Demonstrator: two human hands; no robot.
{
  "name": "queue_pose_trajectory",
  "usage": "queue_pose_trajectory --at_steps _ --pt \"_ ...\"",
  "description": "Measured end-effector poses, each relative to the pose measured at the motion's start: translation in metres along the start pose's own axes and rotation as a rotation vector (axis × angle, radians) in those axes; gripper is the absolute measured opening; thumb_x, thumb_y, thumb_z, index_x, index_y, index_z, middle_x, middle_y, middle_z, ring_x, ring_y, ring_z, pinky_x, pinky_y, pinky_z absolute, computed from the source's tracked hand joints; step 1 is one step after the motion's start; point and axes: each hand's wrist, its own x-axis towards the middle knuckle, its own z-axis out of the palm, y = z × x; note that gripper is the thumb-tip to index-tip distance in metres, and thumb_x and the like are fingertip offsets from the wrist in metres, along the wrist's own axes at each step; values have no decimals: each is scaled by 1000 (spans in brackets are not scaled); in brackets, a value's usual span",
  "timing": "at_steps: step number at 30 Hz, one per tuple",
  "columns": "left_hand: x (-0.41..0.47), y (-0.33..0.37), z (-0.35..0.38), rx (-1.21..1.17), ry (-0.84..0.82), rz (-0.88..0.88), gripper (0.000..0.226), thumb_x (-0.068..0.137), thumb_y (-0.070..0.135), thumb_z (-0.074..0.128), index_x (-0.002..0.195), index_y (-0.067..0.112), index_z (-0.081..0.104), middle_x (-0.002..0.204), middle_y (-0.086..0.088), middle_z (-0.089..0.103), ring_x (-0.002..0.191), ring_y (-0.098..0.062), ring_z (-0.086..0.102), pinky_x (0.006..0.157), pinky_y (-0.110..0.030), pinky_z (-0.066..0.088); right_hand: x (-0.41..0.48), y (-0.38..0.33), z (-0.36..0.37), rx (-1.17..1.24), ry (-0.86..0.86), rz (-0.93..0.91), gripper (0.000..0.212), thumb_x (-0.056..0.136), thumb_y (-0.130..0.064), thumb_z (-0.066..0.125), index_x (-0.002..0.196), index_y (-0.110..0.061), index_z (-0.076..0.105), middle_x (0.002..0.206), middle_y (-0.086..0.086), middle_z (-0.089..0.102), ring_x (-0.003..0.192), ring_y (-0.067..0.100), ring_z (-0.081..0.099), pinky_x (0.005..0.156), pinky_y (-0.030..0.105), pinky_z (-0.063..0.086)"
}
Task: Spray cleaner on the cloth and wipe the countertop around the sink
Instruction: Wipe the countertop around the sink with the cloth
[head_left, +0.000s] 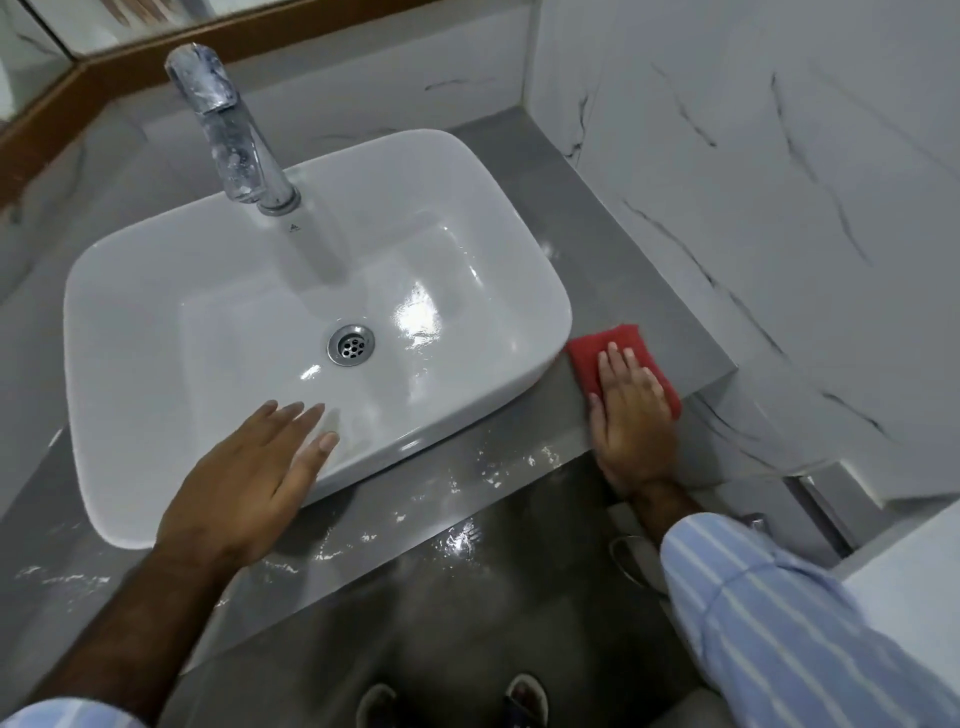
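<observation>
The right hand (631, 415) lies flat, palm down, on a red cloth (589, 358), fingers (613, 358) straight and close together, thumb out a little to the left side; it presses the cloth rather than gripping it. The cloth sits on the grey counter (649, 291), under and ahead of the palm, its red edge showing past the fingertips, to the left of the hand and along the right of the knuckles. The cloth's left corner lies just beside the sink (171, 291), at that basin's near right corner; whether it touches the basin cannot be told. To the right of the hand the counter ends at a short edge, with a marble-patterned wall (779, 182) beyond it. A blue striped sleeve (769, 613) covers the forearm behind the wrist. The left hand (249, 478) is open and empty, fingers spread loosely and pointing toward the basin's middle; it is over the sink's near rim, the fingertips at the inner slope, though contact is hard to judge. Between the two hands the counter's front strip carries wet, shiny streaks (457, 540). Ahead of the left hand lie the drain (351, 344) and, farther off, the chrome tap (234, 140). No spray bottle shows in view.
</observation>
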Motion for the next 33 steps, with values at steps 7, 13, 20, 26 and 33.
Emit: queue_pose_trajectory --at_steps 7,13,20,26,33 --pt "1 4 0 14 25 24 103 83 84 -8 160 34 37 170 8 35 161 -12 20 129 -40 24 -64 -126 30 52 62 -80 58 105 -32 46 154 -1 45 163 17 42 154 35 35 125 53 31" --pt "-7 -17 -7 -57 24 103 114 78 93 -12 162 31 32 171 5 32 160 -13 21 130 -39 22 -55 -98 26 -36 59 -270 57 105 -32 47 151 0 49 160 19 47 149 38 43 111 59 46" --pt "-29 -99 -13 261 208 159 90 102 67 1 146 13 59 153 -11 58 150 -32 45 129 -54 25 -79 -152 31 1 148 116 60 105 -29 47 156 3 39 163 22 41 153 40 36 123 59 32" --pt "-27 -100 -13 208 250 197 88 103 67 2 144 16 62 149 -8 63 147 -30 50 127 -54 30 -134 -260 58 67 -58 -456 61 106 -42 45 156 -6 44 164 13 42 154 30 36 120 50 38" --pt "-7 -156 -27 78 355 374 53 108 37 30 137 16 68 149 -5 63 153 -26 41 131 -52 18 -96 -178 42 33 27 -55 61 106 -34 45 157 -1 40 165 18 39 155 35 33 121 61 34"
